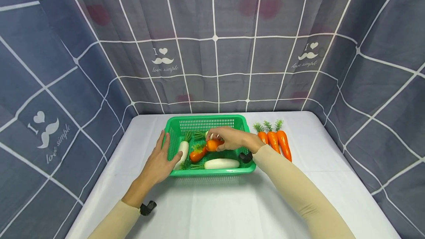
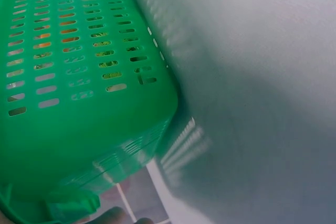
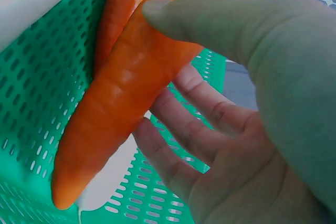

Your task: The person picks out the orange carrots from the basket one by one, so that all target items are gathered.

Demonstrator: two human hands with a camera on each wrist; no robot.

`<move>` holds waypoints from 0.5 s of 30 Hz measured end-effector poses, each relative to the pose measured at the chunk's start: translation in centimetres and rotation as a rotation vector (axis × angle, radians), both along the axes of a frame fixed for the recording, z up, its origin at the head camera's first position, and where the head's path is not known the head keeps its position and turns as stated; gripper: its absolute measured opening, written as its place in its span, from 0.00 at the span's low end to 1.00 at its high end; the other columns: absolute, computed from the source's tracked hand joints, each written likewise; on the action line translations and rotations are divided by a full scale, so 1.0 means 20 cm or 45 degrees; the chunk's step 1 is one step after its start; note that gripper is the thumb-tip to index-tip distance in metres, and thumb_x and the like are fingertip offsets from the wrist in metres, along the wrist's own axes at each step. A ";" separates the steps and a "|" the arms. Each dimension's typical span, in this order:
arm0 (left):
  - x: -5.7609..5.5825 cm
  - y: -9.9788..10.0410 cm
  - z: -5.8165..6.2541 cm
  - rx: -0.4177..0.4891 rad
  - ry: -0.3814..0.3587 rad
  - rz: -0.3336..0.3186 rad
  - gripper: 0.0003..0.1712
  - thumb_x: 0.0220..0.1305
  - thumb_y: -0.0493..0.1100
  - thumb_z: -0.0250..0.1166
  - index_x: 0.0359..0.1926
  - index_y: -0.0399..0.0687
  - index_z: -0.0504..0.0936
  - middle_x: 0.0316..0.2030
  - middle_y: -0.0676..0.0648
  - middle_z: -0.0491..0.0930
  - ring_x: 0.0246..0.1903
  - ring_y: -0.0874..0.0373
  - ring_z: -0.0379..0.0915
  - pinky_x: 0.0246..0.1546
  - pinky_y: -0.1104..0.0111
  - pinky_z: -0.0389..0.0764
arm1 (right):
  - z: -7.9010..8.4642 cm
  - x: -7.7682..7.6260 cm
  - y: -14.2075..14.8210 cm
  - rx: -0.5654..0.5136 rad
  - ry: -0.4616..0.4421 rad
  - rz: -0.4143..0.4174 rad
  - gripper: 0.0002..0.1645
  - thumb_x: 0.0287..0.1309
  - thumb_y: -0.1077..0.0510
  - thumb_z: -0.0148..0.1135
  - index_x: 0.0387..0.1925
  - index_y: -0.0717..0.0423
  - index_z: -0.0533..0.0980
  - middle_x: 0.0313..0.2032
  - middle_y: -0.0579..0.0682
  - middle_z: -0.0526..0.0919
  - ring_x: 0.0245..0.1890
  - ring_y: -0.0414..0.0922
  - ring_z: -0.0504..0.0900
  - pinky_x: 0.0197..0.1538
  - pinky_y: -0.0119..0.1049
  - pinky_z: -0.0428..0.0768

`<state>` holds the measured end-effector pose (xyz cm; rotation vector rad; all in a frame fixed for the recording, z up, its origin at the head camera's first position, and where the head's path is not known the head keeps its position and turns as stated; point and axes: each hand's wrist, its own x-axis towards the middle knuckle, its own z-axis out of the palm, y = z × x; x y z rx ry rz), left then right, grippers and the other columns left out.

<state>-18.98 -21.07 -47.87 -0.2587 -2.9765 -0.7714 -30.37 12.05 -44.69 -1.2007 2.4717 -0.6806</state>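
Note:
My right hand (image 1: 229, 137) is over the green basket (image 1: 212, 172), with thumb and fingers gripping a carrot (image 3: 126, 77) near its thick leafy end. Beside it in the basket lies another carrot (image 1: 198, 155). White radishes are in there too: one (image 1: 182, 152) stretches along the left side, one (image 1: 221, 163) along the near side, and a third is mostly hidden behind my right hand. At the basket's left rim, my left hand (image 1: 161, 161) rests with its fingers extended and thumb reaching over the edge. The left wrist view shows the basket's slotted side wall (image 2: 79, 77).
Several things share the white-covered table (image 1: 212, 205). Three carrots (image 1: 273, 140) lie side by side right of the basket, leaves toward the back, partly behind my right forearm. Grey-blue checked curtains (image 1: 232, 58) enclose the table at the back and both sides.

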 end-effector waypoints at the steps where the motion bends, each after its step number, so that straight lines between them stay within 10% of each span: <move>1: 0.00 0.00 0.00 -0.001 0.004 0.001 0.59 0.90 0.65 0.60 0.96 0.35 0.40 0.97 0.34 0.30 0.89 0.20 0.54 0.81 0.25 0.70 | 0.01 0.00 0.00 -0.004 0.008 0.000 0.29 0.73 0.63 0.82 0.69 0.44 0.82 0.64 0.52 0.90 0.65 0.51 0.88 0.72 0.50 0.88; 15: -0.01 0.00 -0.02 0.007 0.004 0.002 0.59 0.90 0.66 0.60 0.96 0.36 0.40 0.97 0.34 0.29 0.89 0.21 0.54 0.81 0.26 0.72 | 0.10 0.07 0.07 -0.061 0.148 -0.036 0.29 0.74 0.62 0.80 0.70 0.45 0.80 0.64 0.53 0.88 0.64 0.50 0.87 0.66 0.44 0.90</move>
